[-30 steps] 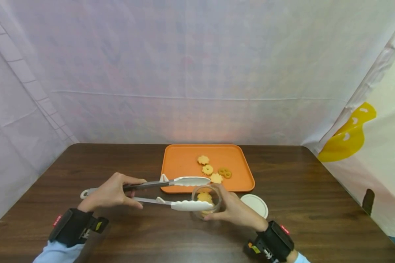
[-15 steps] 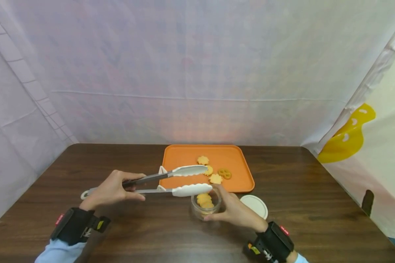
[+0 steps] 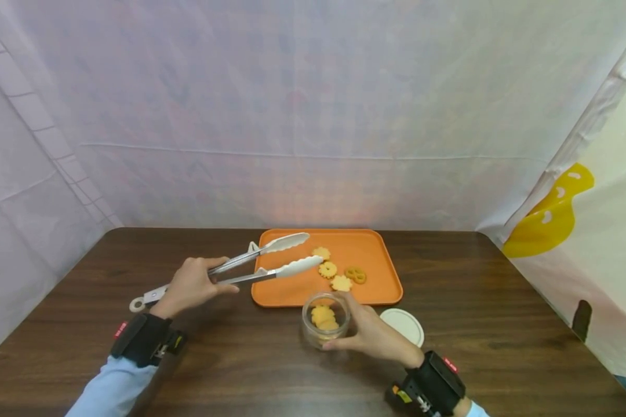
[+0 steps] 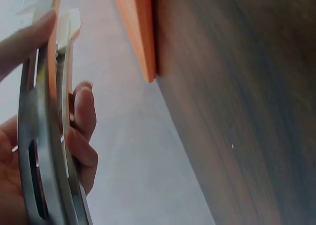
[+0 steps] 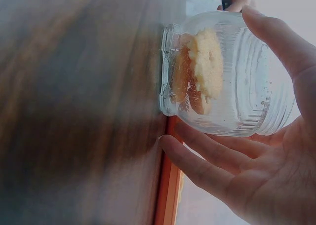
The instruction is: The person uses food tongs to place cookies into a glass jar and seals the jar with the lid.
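Note:
My left hand (image 3: 192, 284) holds a pair of metal tongs (image 3: 250, 277) with white scalloped tips. The tips stand apart with nothing between them, over the left part of an orange tray (image 3: 279, 295). On that tray lie a scalloped cookie (image 3: 321, 253), a ring-shaped cookie (image 3: 327, 270), another scalloped cookie (image 3: 341, 283) and a brown pretzel-shaped piece (image 3: 356, 274). My right hand (image 3: 372, 335) grips the side of an upright clear glass jar (image 3: 308, 335) on the table. Stacked cookies (image 5: 205, 62) show inside the jar in the right wrist view.
A round white lid (image 3: 403, 326) lies on the table behind my right hand, right of the jar. The dark wooden table (image 3: 214, 370) ends at a pale cloth backdrop (image 3: 292, 145). A yellow shape (image 3: 550, 223) shows on the right-hand cloth.
The tongs have moved from over the jar up and left to above the tray, with my left hand travelling forward. Cookies in the jar have come into clear view. My right hand stays on the jar.

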`<state>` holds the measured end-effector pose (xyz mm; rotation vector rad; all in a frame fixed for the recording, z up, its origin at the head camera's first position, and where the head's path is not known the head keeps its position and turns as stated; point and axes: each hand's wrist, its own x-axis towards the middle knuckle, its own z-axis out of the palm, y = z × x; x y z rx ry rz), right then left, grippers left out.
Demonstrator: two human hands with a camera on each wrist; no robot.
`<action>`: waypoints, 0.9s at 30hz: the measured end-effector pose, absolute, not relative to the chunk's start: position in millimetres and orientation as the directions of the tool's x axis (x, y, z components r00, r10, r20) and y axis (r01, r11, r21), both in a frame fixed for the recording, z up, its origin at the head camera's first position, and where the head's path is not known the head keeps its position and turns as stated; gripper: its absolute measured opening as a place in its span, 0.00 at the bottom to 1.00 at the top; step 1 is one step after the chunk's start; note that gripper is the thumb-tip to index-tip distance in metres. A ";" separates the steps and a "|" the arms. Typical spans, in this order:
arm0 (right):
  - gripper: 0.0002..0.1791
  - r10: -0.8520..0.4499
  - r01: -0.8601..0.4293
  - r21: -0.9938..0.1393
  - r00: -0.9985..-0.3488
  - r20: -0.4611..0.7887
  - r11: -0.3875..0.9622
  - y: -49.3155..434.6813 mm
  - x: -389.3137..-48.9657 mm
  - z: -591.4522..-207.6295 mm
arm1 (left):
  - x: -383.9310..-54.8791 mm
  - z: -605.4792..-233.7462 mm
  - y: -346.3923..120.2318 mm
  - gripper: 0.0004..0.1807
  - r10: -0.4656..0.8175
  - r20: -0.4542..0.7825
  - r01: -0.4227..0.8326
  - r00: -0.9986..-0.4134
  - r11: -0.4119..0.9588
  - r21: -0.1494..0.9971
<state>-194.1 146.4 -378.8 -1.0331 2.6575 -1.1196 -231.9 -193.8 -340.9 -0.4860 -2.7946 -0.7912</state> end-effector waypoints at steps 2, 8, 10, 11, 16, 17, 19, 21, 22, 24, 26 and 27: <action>0.43 -0.615 -0.544 -0.673 -0.771 0.166 0.501 146.5 -193.9 -378.9 | -237.8 -342.9 -190.6 0.37 0.242 0.251 0.336 -0.937 0.817 0.469; 0.42 -0.613 -0.542 -0.675 -0.773 0.164 0.501 146.7 -194.0 -378.8 | -255.3 -348.1 -178.7 0.38 0.232 0.236 0.318 -0.944 0.837 0.445; 0.42 -0.610 -0.545 -0.668 -0.774 0.167 0.507 146.8 -193.9 -378.5 | -260.2 -349.2 -174.7 0.39 0.230 0.236 0.314 -0.944 0.844 0.435; 0.42 -0.609 -0.545 -0.665 -0.775 0.168 0.510 146.7 -193.8 -378.3 | -262.4 -349.8 -173.0 0.39 0.230 0.232 0.312 -0.945 0.846 0.432; 0.43 -0.607 -0.543 -0.663 -0.778 0.165 0.516 146.6 -193.8 -377.8 | -269.9 -353.2 -166.5 0.39 0.213 0.181 0.274 -0.960 0.844 0.461; 0.43 -0.607 -0.542 -0.663 -0.778 0.163 0.516 146.6 -193.8 -377.8 | -271.1 -354.2 -165.7 0.39 0.213 0.174 0.271 -0.961 0.843 0.464; 0.44 -0.608 -0.539 -0.664 -0.778 0.158 0.518 146.7 -193.9 -377.8 | -273.0 -355.8 -164.0 0.38 0.213 0.171 0.269 -0.962 0.845 0.463; 0.44 -0.608 -0.537 -0.665 -0.778 0.154 0.519 147.1 -193.7 -377.7 | -274.9 -357.2 -162.8 0.38 0.213 0.169 0.268 -0.962 0.848 0.458; 0.44 -0.610 -0.538 -0.664 -0.778 0.153 0.519 147.4 -193.6 -377.7 | -275.8 -358.0 -162.3 0.38 0.212 0.170 0.268 -0.962 0.850 0.454; 0.44 -0.609 -0.539 -0.663 -0.778 0.154 0.520 147.5 -193.5 -377.6 | -277.3 -358.8 -161.3 0.38 0.206 0.167 0.260 -0.964 0.854 0.451; 0.44 -0.609 -0.540 -0.662 -0.777 0.155 0.520 147.6 -193.4 -377.6 | -278.5 -359.9 -160.7 0.38 0.200 0.155 0.250 -0.967 0.854 0.456; 0.44 -0.610 -0.541 -0.660 -0.777 0.155 0.521 147.6 -193.3 -377.7 | -279.1 -360.5 -160.5 0.38 0.200 0.152 0.248 -0.968 0.854 0.457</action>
